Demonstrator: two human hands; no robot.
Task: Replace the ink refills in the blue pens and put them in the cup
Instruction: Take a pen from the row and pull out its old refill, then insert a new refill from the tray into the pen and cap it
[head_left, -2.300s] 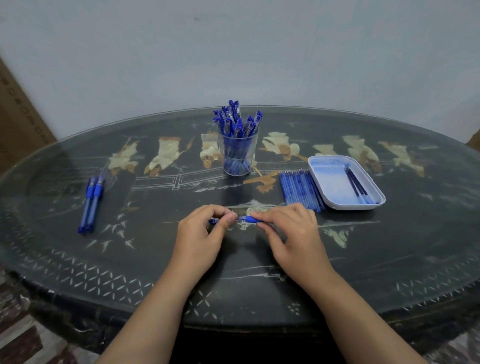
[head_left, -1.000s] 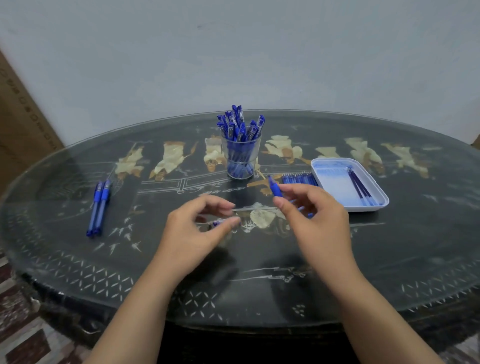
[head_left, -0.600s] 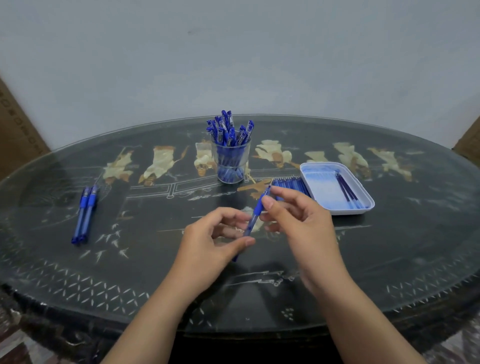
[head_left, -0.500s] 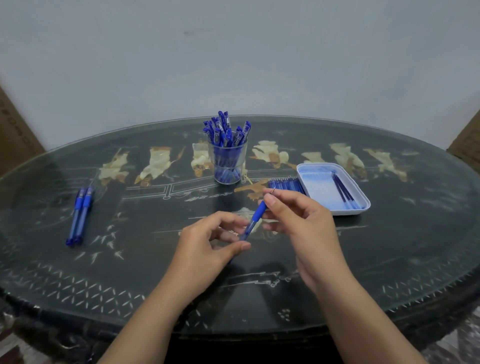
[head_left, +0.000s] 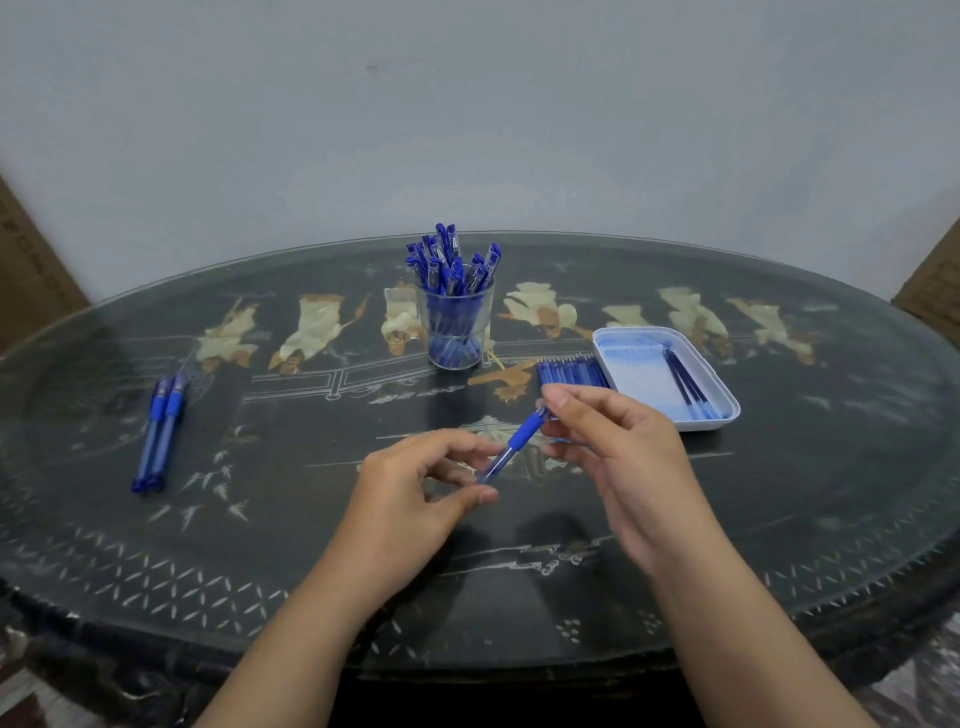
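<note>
Just above the middle of the table (head_left: 779, 493), a blue pen (head_left: 511, 449) is held tilted between both hands, clear of the glass top. The left hand (head_left: 415, 493) has its thumb and curled fingers closed on the pen's lower, clear end. The right hand (head_left: 623, 452) pinches the upper end, past the blue grip, between thumb and forefinger, with its other fingers loosely bent below. Whether the pen's tip piece is fully screwed on, I cannot tell.

Further back stands a clear cup (head_left: 457, 327), upright and full of blue pens with their caps pointing up. To its right, a row of blue refills (head_left: 571, 371) lies flat on the table, just beside the left edge of a shallow white tray (head_left: 634, 374). A few darker refills (head_left: 685, 382) lie inside the tray, along its right side. Well apart on the left of the table, two blue pens (head_left: 158, 431) lie side by side, touching, with their ends pointing toward the near edge. A plain pale wall rises behind the table.
</note>
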